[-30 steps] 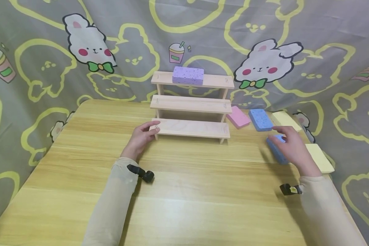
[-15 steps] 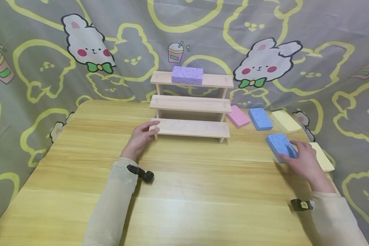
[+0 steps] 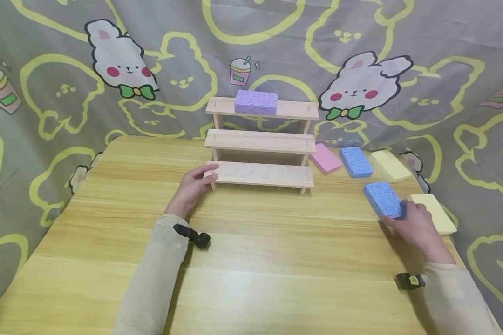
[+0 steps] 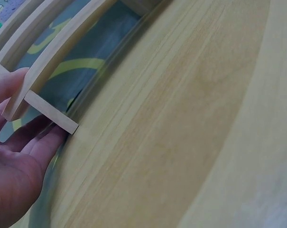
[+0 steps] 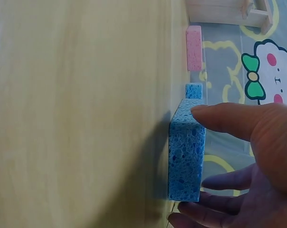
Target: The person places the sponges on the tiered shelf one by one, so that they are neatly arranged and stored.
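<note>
A three-tier wooden shelf (image 3: 260, 174) stands at the back of the table. My left hand (image 3: 190, 188) grips the left end of its lowest tier; in the left wrist view, fingers reach around the board end and leg (image 4: 52, 112). To the right, my right hand (image 3: 417, 228) holds the near end of a blue sponge (image 3: 381, 197) between thumb and fingers. In the right wrist view the thumb lies on one edge of this sponge (image 5: 186, 161), the fingers at the opposite side. A speckled purple sponge (image 3: 255, 102) sits on the top tier.
Right of the shelf lie a pink sponge (image 3: 325, 159), another blue sponge (image 3: 355, 162) and a yellow sponge (image 3: 390, 165). A second yellow sponge (image 3: 436, 215) lies just beyond my right hand, near the table's right edge. A patterned grey curtain (image 3: 176, 56) hangs behind the table (image 3: 255, 260).
My right hand has come down and back toward me, from over the nearer blue sponge to its near end, and now grips it. The left hand stays on the shelf.
</note>
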`<state>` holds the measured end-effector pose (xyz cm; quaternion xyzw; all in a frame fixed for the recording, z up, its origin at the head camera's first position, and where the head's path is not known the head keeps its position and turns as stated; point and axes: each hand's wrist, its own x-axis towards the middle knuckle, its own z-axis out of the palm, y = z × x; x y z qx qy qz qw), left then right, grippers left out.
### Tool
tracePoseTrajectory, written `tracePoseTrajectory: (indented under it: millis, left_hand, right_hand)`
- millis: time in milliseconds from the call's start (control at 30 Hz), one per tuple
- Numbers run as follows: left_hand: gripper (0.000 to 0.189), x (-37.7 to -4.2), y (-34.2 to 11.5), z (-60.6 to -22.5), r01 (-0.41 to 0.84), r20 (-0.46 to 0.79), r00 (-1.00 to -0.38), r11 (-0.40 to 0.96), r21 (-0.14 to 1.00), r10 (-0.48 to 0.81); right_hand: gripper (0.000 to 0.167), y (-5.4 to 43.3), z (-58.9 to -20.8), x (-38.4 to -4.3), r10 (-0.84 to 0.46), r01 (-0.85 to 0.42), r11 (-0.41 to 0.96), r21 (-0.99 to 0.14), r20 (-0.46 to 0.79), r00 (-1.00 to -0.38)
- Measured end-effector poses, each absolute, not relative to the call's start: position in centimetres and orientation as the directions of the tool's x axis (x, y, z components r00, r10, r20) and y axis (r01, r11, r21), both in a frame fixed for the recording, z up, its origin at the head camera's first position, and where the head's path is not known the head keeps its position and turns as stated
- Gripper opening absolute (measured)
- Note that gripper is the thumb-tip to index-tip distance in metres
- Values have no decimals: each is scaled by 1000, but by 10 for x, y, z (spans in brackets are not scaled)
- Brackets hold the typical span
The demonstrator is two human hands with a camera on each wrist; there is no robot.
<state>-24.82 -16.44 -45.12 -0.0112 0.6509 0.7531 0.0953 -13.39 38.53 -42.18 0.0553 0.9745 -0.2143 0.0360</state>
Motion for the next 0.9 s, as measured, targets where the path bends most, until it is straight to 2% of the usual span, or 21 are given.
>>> tracePoseTrajectory:
  millis: [500, 900]
  left_hand:
    - [44, -248, -165, -452, -170, -155, -979, -114, 979, 130]
    - [46, -249, -167, -452, -177, -162, -978, -107, 978, 134]
  right_hand:
    - [86, 386, -422, -135, 75, 108, 911, -397, -98, -992]
    - [83, 387, -420, -134, 92, 72, 886, -459, 21, -996]
